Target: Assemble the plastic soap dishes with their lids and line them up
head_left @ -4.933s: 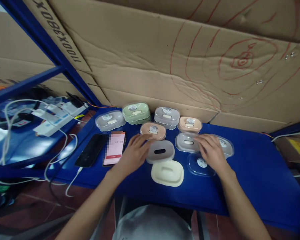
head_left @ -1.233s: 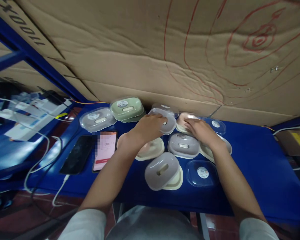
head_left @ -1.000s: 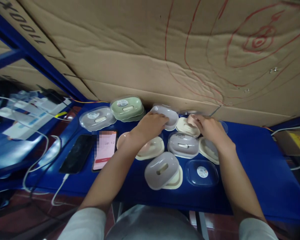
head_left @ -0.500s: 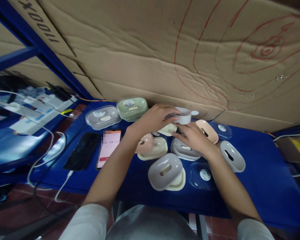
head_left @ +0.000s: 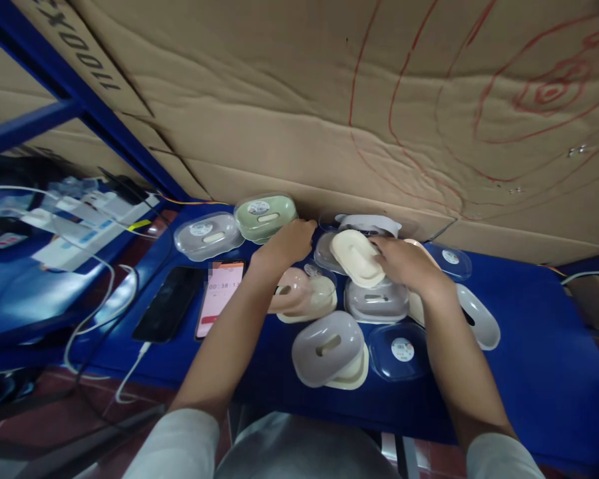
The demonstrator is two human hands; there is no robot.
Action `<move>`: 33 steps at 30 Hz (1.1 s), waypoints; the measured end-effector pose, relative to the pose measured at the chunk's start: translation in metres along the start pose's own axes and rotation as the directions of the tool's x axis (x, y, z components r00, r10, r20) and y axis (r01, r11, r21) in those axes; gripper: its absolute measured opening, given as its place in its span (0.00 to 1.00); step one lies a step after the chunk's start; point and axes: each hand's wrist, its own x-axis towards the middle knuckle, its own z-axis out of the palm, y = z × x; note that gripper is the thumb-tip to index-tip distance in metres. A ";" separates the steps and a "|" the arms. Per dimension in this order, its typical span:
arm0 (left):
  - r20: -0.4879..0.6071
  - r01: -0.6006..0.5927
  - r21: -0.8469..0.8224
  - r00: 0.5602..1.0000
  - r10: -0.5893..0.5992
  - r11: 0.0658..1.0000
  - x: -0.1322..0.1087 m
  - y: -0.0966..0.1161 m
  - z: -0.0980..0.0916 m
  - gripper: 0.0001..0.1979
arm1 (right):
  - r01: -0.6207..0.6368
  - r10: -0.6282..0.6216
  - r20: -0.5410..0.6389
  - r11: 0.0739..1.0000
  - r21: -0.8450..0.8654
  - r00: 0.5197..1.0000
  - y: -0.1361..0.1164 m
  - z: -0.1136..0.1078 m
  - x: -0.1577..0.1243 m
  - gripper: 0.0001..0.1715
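Observation:
My right hand [head_left: 409, 263] grips the edge of a cream oval soap-dish tray [head_left: 357, 258], tilted above a grey soap dish [head_left: 377, 301]. To the left, my left hand [head_left: 295, 238] is by the right end of a green soap dish [head_left: 264, 218] with a clear lid; its fingers point down and their tips are hidden. A pale grey soap-dish part [head_left: 369, 225] lies behind the cream tray, against the cardboard. A pink slotted part [head_left: 293, 287] rests on another cream tray [head_left: 322, 299]. In front, a grey slotted part [head_left: 327, 349] overlaps a cream tray [head_left: 357, 372].
A lidded grey dish [head_left: 209, 236] stands at back left. Two phones, one dark [head_left: 167, 303] and one showing a timer [head_left: 222, 293], lie left of my left arm. Clear lids [head_left: 399, 352] lie about. A cardboard wall [head_left: 279, 133] closes off the back; cables and a power strip [head_left: 92, 236] are at left.
The pale grey part that was between both hands now lies at the back. My left hand has moved left and down, and my right hand has taken hold of the cream tray.

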 end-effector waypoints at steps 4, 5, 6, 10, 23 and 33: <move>0.062 -0.091 -0.051 0.994 0.094 0.995 0.001 0.004 0.001 0.24 | -0.172 0.176 0.083 0.983 -0.058 0.981 0.019 -0.008 -0.005 0.26; 0.074 -0.119 -0.075 0.989 0.125 0.990 0.000 0.006 0.001 0.27 | -0.199 0.203 0.082 0.978 -0.064 0.976 0.022 -0.010 -0.007 0.26; 0.086 -0.149 -0.101 0.984 0.158 0.984 0.000 0.008 0.000 0.29 | -0.222 0.227 0.077 0.973 -0.070 0.971 0.023 -0.013 -0.010 0.26; 0.119 -0.245 -0.218 0.954 0.275 0.945 -0.001 0.018 0.006 0.39 | -0.258 0.256 -0.032 0.963 -0.080 0.966 0.020 -0.025 -0.030 0.27; -0.149 -0.335 -0.356 0.942 0.301 0.872 0.004 0.014 0.002 0.29 | 0.263 -0.247 -0.201 0.963 0.056 0.948 -0.050 -0.009 -0.053 0.26; -0.227 -0.250 -0.321 0.957 0.182 0.913 -0.001 0.020 -0.004 0.23 | 0.308 -0.293 -0.224 0.951 0.033 0.930 -0.064 0.042 -0.042 0.31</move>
